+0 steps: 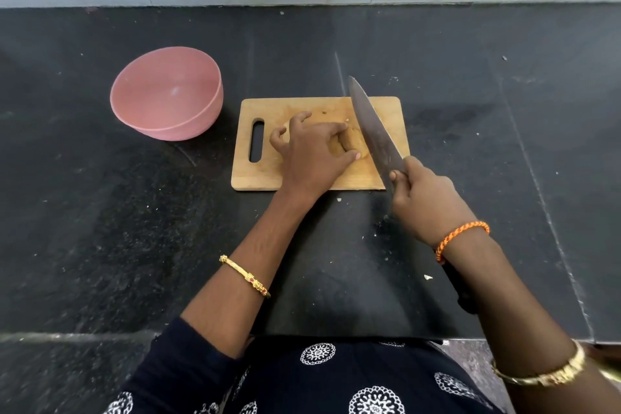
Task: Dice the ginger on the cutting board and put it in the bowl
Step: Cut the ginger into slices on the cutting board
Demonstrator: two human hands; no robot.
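the board [302, 175] lies at the middle of the frame on the dark desk [100, 228], its handle slot toward the left. the ginger [349, 144] sits on the board right of its middle, mostly covered by the left hand [309, 151]. that hand comes in from below, its index finger laid along the upper side of the ginger and its thumb against the lower side, pinching the piece between them; the other fingers curl up off the board on the left. only the right end of the ginger shows, between finger and thumb.

the right hand [423, 198] sits at the lower right corner of the board, its fingers wrapped around the handle of the knife [373, 131]. the blade slants up and left across the right part of the board, its tip past the top edge, and it lies just right of the ginger, close to the left fingertips. whether the edge touches the ginger cannot be told.

the pink bowl [198, 118] stands on the desk left of the board and a little above it, near the slot end, apart from both hands. small pale scraps lie on the desk below the board.
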